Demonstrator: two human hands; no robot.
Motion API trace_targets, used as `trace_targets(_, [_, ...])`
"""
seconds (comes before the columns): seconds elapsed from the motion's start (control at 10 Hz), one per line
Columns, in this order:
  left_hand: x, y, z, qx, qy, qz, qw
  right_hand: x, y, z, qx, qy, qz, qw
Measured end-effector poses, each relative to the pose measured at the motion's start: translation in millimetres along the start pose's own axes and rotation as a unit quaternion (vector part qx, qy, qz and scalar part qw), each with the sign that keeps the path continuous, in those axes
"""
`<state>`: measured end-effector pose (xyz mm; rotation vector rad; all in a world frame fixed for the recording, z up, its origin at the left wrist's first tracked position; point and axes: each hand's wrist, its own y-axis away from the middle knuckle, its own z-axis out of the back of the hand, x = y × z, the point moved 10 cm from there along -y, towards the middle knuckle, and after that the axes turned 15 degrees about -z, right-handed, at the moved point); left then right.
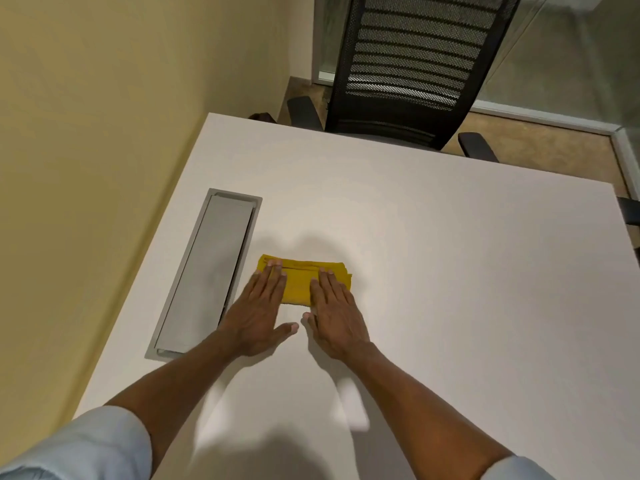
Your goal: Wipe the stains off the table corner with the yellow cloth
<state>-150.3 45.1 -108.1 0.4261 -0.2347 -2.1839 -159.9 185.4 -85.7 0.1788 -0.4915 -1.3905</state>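
Both hands flat on the folded yellow cloth (300, 285).
Left hand (258, 313) and right hand (334, 317) lie open, fingers straight, pressing the cloth onto the white table (450, 271). The cloth sits just beside the grey hatch (207, 271), at its 3 o'clock.

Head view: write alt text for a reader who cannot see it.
A left hand and right hand rest flat on a folded yellow cloth on a white table. A grey metal hatch lies beside it; a black mesh chair stands beyond.
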Motion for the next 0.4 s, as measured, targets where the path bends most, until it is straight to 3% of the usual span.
trace_targets(0.2, [27,5,-11,0.029,0.068,0.031,0.997,-28,7,6,-0.008,-0.007,-0.039,0.999])
trace_targets(0.4, [15,6,15,0.029,0.017,0.047,0.998,-62,33,32,-0.042,-0.041,-0.104,0.993])
